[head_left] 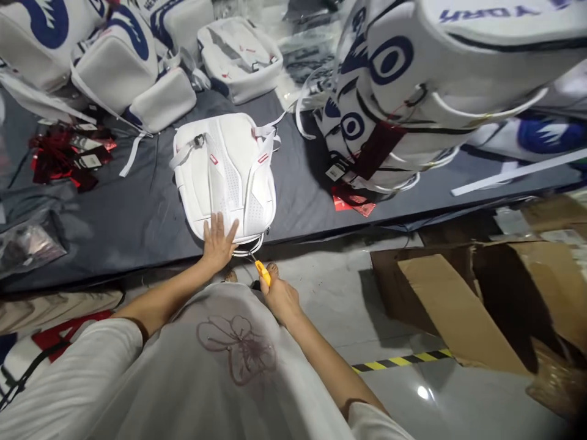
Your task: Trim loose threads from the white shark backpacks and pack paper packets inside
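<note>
A: From the head camera, where are the edges?

B: The dark bench (137, 208) has its near edge running just past the person's wrists, and the white backpack (227, 174) lies straps-up right at that edge, its bottom end almost over it. Open cloth shows on both sides of the backpack. Farther left lies a heap of red hang tags (68, 153); behind and to the right stand piles of white-and-blue bags (413, 79).

A: And below the bench?

B: Grey floor (339, 305), bare in front of the person, with flattened cardboard (481, 299) off to the right and a yellow-black tape line (403, 360) across it.

A: The hands?

B: The left hand (217, 241) lies flat on the backpack's bottom end, fingers (220, 223) spread and open, pressing rather than gripping. The right hand (277, 293) is closed around a small yellow-handled tool (262, 271), whose tip points at a loop of white cord (247, 247) at the backpack's lower edge, just beside the left hand. Whether the tip touches the cord, I cannot tell.
</note>
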Demonstrator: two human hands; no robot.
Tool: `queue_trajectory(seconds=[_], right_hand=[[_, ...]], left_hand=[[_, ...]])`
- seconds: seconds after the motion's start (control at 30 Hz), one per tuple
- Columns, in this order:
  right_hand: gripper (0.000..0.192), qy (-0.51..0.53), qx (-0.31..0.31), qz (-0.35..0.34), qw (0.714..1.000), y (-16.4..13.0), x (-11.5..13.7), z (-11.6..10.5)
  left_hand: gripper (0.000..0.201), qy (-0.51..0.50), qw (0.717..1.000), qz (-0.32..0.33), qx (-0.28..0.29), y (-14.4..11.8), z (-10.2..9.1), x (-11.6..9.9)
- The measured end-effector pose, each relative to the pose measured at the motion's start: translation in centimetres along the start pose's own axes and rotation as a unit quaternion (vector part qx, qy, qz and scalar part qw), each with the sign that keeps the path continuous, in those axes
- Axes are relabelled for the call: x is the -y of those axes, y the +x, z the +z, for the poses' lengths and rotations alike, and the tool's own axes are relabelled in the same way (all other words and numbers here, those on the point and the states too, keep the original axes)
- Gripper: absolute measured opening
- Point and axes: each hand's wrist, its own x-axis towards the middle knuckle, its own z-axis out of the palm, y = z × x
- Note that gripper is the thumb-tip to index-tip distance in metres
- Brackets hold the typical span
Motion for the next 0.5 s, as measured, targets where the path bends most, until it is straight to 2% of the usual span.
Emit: queue_trajectory(seconds=[0.07,0.13,0.27,0.33,0.4,0.47,0.5], right_hand=[[0.044,0.013,-0.003,-0.008,1.0,0.1,-0.7,0.2],[0.041,0.045,-0.016,-0.027,0.999,-0.2,-2.3,0.3],[0.044,0.193,-0.069,-0.072,0.976,-1.3,-7.5,1.4],[0.048,0.264,-0.119,-0.081,0.954,-1.6,-10.1,1.9],[0.049,0.299,-0.185,-0.092,0.932,-1.3,-12.0,1.7],[0.045,0.316,-0.272,-0.14,0.898,-0.8,-13.3,0.7],[0.042,0.319,-0.32,-0.184,0.873,-0.5,-13.7,-0.1]], left_hand=[[0.087,0.008,0.998,0.048,0.032,1.5,0.2,-0.7],[0.093,0.008,0.997,0.067,0.048,3.3,0.3,-1.1],[0.088,-0.075,0.996,0.041,0.024,6.1,-0.9,-1.9],[0.085,-0.138,0.99,0.005,0.006,7.6,-2.9,-3.4],[0.08,-0.207,0.977,-0.031,-0.028,9.5,-5.9,-5.5],[0.076,-0.299,0.948,-0.054,-0.095,11.5,-9.7,-7.4],[0.075,-0.353,0.923,-0.06,-0.14,12.4,-11.6,-8.1]])
